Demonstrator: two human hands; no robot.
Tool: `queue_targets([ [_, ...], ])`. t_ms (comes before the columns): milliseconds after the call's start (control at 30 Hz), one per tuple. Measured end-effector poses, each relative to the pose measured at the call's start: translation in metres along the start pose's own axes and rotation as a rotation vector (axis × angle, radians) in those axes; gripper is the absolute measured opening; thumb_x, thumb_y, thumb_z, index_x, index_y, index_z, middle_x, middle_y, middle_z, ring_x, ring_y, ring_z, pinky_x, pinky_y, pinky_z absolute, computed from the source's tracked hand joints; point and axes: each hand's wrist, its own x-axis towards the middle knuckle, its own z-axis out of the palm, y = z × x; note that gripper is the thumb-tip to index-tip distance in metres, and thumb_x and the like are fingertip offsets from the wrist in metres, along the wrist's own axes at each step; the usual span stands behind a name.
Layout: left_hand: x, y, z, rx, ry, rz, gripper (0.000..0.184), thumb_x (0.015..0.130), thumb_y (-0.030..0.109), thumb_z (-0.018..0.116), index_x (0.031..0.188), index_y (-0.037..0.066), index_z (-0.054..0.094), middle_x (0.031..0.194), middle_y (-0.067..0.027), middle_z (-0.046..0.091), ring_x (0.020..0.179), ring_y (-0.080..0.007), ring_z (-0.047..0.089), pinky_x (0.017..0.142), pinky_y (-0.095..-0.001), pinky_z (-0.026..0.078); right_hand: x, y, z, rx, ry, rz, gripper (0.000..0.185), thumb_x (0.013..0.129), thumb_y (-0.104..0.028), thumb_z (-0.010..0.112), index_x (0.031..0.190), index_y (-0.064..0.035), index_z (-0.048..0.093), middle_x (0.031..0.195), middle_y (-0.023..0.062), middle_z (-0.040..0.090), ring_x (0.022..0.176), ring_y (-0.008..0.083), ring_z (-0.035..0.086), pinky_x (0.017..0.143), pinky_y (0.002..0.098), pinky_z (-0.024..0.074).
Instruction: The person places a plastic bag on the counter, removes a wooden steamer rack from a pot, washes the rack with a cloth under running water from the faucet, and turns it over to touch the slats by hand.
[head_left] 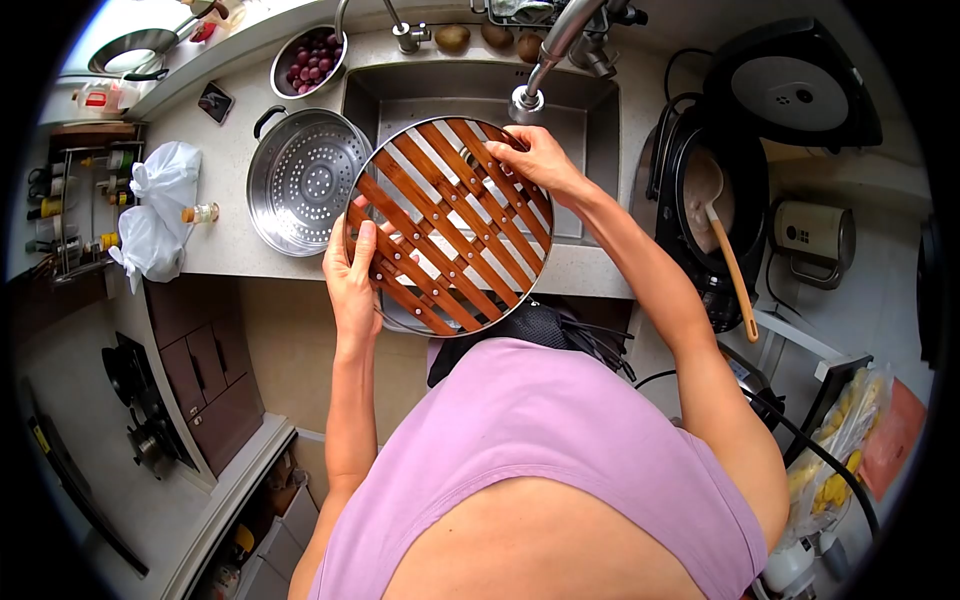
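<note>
A round wooden slatted rack with a metal rim is held tilted over the front of the sink. My left hand grips its left edge, thumb on the slats and fingers partly hidden behind. At the upper right edge, my right hand holds the rim with the thumb on top. Close to the rack's left side, a metal steamer pot with a perforated bottom stands on the counter. The faucet head hangs just above the rack's upper edge.
A bowl of dark red grapes stands behind the steamer. White plastic bags and a small jar are at the left. On the right are an open cooker with a ladle and a toaster. Potatoes lie behind the sink.
</note>
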Motion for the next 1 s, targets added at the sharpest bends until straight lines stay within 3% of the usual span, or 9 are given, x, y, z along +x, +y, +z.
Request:
queue_targets([
  [267,0.000,0.001,-0.001,0.007,0.029,-0.020,0.036,0.097,0.021,0.054,0.129,0.007,0.049,0.099,-0.0100,0.064,0.087,-0.0140,0.066,0.066,-0.0367,0.062,-0.005,-0.004,0.000,0.000,-0.060,-0.080,0.020,0.090,-0.021,0.060,0.091,-0.0016,0.064,0.076,0.0013,0.062,0.068,0.0072,0.058,0.057,0.0229,0.0456],
  [467,-0.002,-0.004,0.001,0.011,0.051,-0.001,0.035,0.097,0.021,0.054,0.129,0.007,0.049,0.099,-0.0103,0.064,0.088,-0.0147,0.066,0.067,-0.0372,0.062,-0.011,-0.020,0.005,-0.317,0.079,-0.016,0.023,0.087,-0.024,0.064,0.087,-0.0013,0.064,0.077,0.0023,0.063,0.069,0.0084,0.058,0.062,0.0255,0.0466],
  [667,-0.002,-0.002,-0.001,0.008,0.039,0.016,0.035,0.097,0.020,0.053,0.130,0.008,0.049,0.100,-0.0117,0.066,0.089,-0.0154,0.066,0.069,-0.0368,0.062,-0.007,0.001,-0.007,0.168,-0.119,0.031,0.017,0.085,-0.024,0.068,0.090,-0.0081,0.062,0.076,-0.0041,0.056,0.069,0.0038,0.051,0.057,0.0198,0.0379],
  [1000,-0.008,-0.010,0.001,0.087,0.057,0.092,0.036,0.097,0.020,0.054,0.129,0.004,0.049,0.112,-0.0089,0.058,0.099,-0.0145,0.061,0.070,-0.0356,0.062,-0.006,0.003,0.005,0.168,-0.011,0.053,0.018,0.085,-0.025,0.068,0.088,-0.0077,0.063,0.074,-0.0055,0.057,0.068,0.0024,0.049,0.060,0.0190,0.0374],
])
